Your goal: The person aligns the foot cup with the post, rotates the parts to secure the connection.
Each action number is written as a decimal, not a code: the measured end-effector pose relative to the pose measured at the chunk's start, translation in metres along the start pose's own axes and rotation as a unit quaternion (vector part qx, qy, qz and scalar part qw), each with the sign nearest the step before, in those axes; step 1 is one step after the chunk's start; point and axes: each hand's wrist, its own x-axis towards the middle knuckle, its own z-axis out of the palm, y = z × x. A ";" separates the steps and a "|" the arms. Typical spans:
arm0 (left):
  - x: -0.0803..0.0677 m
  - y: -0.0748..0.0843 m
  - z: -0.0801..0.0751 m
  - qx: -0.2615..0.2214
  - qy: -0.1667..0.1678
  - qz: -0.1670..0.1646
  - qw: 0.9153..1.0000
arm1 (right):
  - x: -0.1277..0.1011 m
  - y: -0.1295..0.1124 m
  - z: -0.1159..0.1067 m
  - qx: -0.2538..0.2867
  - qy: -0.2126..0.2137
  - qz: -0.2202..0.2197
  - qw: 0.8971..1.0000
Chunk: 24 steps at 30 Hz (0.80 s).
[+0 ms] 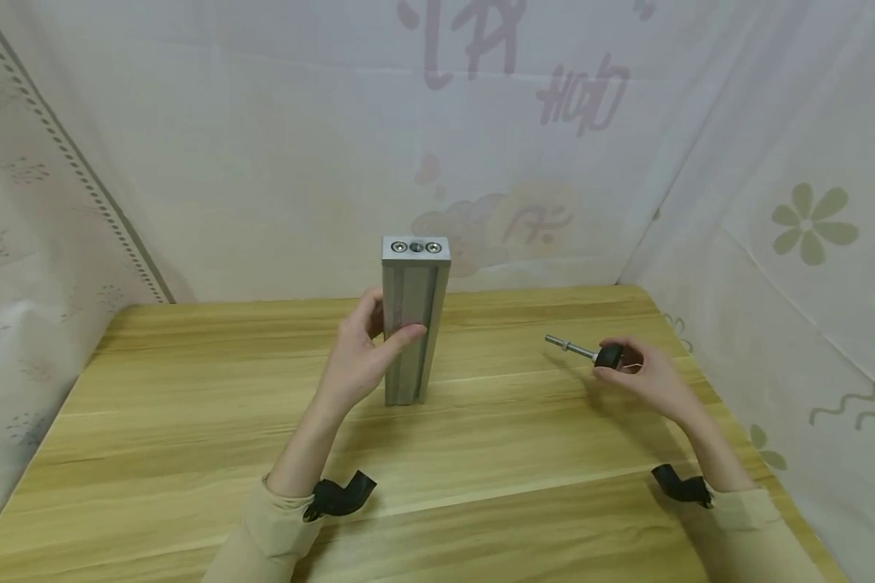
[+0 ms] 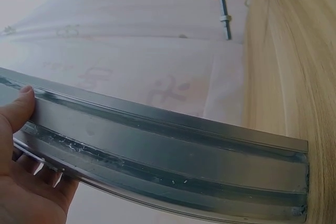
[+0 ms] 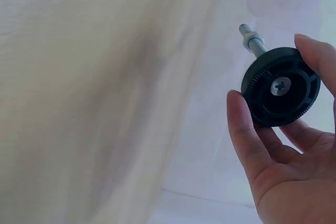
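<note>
Wooden table (image 1: 496,437) supports an upright metal bar (image 1: 414,300), which could topple if the left hand (image 1: 357,356) gripping it loosens; pinched aloft by the right hand (image 1: 650,376), a black knob (image 1: 608,357) might likewise drop.

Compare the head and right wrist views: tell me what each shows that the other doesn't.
Only the head view: the upright metal profile, its end plate with two screws flanking a hole, and the left grip holding the profile.
Only the right wrist view: the hollow face of the black disc, with a cross-slot screw head at its centre.
Both: the right grip holding that disc, the metal rod with its nut, the table and pale cloth.
</note>
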 end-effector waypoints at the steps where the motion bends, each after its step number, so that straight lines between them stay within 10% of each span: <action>1: 0.000 0.000 0.001 0.001 0.001 -0.003 1.000 | 0.001 -0.002 -0.002 0.004 0.007 -0.006 1.000; 18: 0.006 -0.006 0.004 0.007 0.000 0.001 1.000 | 0.016 -0.060 -0.049 0.127 0.107 -0.073 0.983; 24: 0.008 -0.007 0.006 0.009 -0.001 -0.002 1.000 | 0.022 -0.079 -0.064 0.251 0.092 -0.120 0.956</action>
